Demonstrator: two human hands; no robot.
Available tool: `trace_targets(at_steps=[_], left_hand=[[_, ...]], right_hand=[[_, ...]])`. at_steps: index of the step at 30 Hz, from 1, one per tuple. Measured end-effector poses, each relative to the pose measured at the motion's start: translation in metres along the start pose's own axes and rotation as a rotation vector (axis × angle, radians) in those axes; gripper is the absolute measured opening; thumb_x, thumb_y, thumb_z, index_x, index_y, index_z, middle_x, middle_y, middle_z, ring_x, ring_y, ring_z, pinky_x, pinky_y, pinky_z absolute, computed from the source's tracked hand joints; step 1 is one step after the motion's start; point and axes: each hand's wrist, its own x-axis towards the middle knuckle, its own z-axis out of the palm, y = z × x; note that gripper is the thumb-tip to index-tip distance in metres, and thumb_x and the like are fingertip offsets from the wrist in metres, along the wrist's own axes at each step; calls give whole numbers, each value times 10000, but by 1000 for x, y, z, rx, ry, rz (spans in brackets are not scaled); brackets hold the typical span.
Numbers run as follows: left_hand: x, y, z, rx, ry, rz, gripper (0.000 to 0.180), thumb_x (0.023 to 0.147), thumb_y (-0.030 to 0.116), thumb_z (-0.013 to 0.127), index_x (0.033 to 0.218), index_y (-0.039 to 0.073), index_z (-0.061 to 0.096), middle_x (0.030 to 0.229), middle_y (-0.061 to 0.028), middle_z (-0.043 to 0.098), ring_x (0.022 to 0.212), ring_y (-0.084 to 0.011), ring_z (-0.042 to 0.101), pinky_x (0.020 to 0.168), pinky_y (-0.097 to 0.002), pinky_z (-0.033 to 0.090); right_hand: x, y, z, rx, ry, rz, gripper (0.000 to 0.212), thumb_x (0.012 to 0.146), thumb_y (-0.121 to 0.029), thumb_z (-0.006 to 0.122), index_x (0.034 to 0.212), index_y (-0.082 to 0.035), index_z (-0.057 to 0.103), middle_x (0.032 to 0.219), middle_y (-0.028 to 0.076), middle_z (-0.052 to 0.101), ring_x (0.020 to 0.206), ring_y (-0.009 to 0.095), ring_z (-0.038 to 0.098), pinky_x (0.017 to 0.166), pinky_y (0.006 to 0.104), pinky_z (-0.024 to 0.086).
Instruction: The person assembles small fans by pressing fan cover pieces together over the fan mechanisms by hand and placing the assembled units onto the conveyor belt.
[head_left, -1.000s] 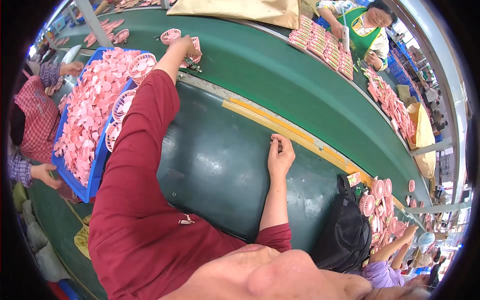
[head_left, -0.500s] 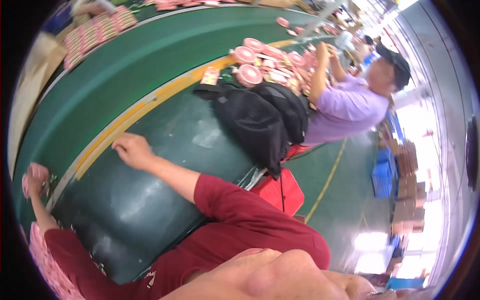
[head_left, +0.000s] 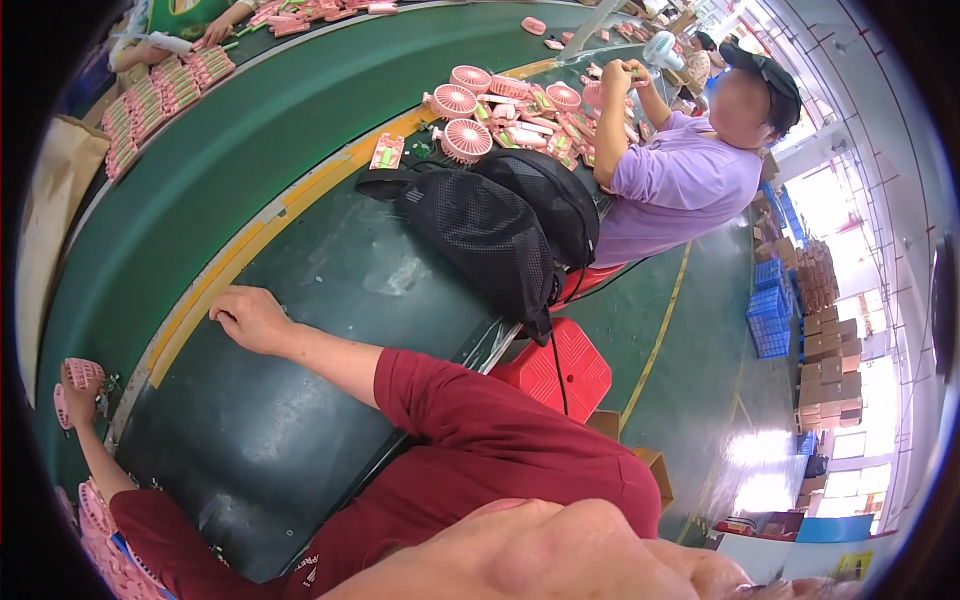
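At the far left my left hand (head_left: 80,400) is closed around a slotted pink fan housing (head_left: 87,373). A second pink piece (head_left: 61,406) shows at the hand's outer side; whether it is also held I cannot tell. Over the dark worktable (head_left: 270,420), close to the yellow edge strip (head_left: 215,280), my right hand (head_left: 250,318) has its fingers curled in, with nothing visible in them. Beside my left sleeve lies a heap of pink fan parts (head_left: 105,550), partly cut off by the picture's rim.
A green conveyor belt (head_left: 270,130) curves along the table's far side. A black mesh bag (head_left: 480,220) lies on the table, next to piled pink fans (head_left: 465,140). Beyond it a co-worker (head_left: 690,170) in purple handles parts. A red stool (head_left: 565,370) stands on the floor.
My left hand and the pink housing sit slightly lower in the picture. My right hand has shifted slightly left and down, still curled. The whole view has tilted a little.
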Motion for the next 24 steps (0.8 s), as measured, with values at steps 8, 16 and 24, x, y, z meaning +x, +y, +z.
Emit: trace_targets(at_steps=[8,16,24], left_hand=[[-17,45,-14,-35,-45,36,951,702,156,795,1496,35,286,1253,-239,596,1100,-300,620,938,-377,486],[-86,160,-43,11,19,162,945,673,132,776,1496,67,316,1439,-247,446,1327,-372,442,1098,-400,358],[-173,160,-51,196,-86,-53,1005,633,163,798,1506,203,303,1448,-216,412,1299,-400,452,1073,-451,405]], right_hand=[[0,0,1,24,6,11,66,783,-26,607,820,-46,658,827,118,655,810,330,640,694,432,510],[-4,6,-4,8,10,14,75,793,-33,605,839,-50,662,836,116,663,811,326,643,697,429,513],[-2,3,0,33,13,4,75,789,-38,606,829,-49,669,836,118,667,799,333,644,695,432,513]])
